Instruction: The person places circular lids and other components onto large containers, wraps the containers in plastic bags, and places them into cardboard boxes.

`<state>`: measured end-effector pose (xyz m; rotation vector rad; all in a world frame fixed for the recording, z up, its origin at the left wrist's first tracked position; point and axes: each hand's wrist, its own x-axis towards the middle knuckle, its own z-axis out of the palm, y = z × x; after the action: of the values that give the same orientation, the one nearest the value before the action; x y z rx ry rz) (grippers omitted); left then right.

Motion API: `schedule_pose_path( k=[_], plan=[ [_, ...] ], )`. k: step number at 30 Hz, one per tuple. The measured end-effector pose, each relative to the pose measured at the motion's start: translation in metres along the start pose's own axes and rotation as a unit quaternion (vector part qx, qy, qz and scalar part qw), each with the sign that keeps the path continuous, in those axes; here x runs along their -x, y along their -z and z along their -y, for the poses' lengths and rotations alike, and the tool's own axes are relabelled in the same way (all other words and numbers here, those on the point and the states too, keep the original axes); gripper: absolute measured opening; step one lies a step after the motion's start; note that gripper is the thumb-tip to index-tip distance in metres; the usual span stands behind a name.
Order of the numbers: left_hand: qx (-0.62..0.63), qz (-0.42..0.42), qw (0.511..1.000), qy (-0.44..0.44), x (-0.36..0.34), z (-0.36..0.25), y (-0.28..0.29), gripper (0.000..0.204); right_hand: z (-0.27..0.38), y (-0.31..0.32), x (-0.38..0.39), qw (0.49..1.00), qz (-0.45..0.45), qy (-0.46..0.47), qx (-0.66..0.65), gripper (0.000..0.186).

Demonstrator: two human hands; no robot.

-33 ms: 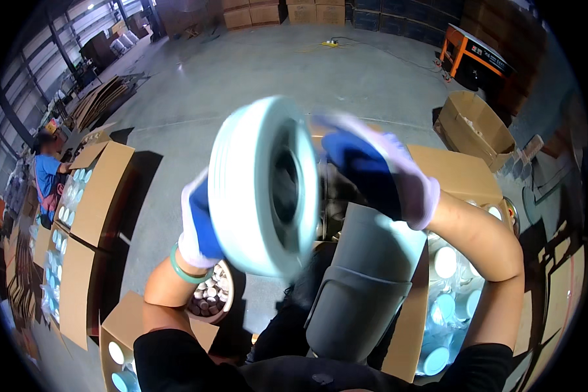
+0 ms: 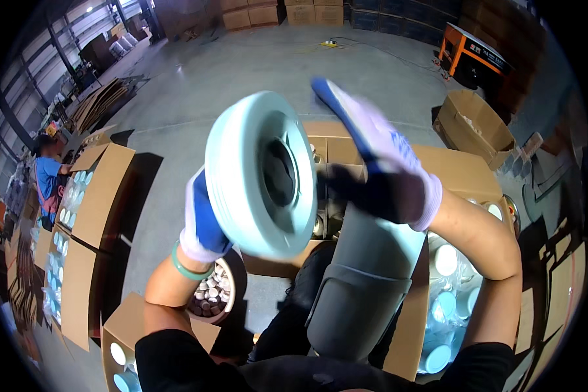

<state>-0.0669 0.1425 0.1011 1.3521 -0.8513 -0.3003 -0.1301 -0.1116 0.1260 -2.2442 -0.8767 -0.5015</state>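
Note:
My left hand (image 2: 202, 222), in a white and blue glove, holds a thick pale-blue round lid (image 2: 227, 179) by its left side. The lid is tilted, its recessed face and dark round centre turned right and toward me; some of my left fingers are hidden behind it. To the right of the lid, my gloved right hand (image 2: 389, 160) is raised with its fingers stretched out and the thumb side apart, partly blurred. It holds nothing visible. Under it a grey cylindrical container (image 2: 359, 300) leans across my lap, its upper end partly covered by the right hand.
A divided carton (image 2: 340, 150) stands ahead, and a carton of blue and white capped containers (image 2: 438, 307) at right. Near my left forearm is a tub of small caps (image 2: 214, 294). A person (image 2: 48, 176) works by long cartons (image 2: 101, 202) at far left.
The lid has turned to show more of its recessed face and shifted slightly left. My right hand's fingers have swung up and spread apart. The grey container stays in place.

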Motion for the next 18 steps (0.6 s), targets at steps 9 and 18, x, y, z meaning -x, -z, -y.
schedule_pose_path(
  k=[9, 18],
  plan=[
    [-0.408, -0.005, 0.856, -0.317, 0.023, -0.024, -0.038, 0.070, 0.011, -0.025, 0.019, 0.924, 0.023, -0.029, -0.382, 0.072],
    [-0.428, 0.000, 0.838, -0.338, 0.015, -0.047, -0.062, 0.056, 0.047, -0.030, 0.029, 0.818, -0.106, -0.170, -0.539, 0.071]
  ],
)
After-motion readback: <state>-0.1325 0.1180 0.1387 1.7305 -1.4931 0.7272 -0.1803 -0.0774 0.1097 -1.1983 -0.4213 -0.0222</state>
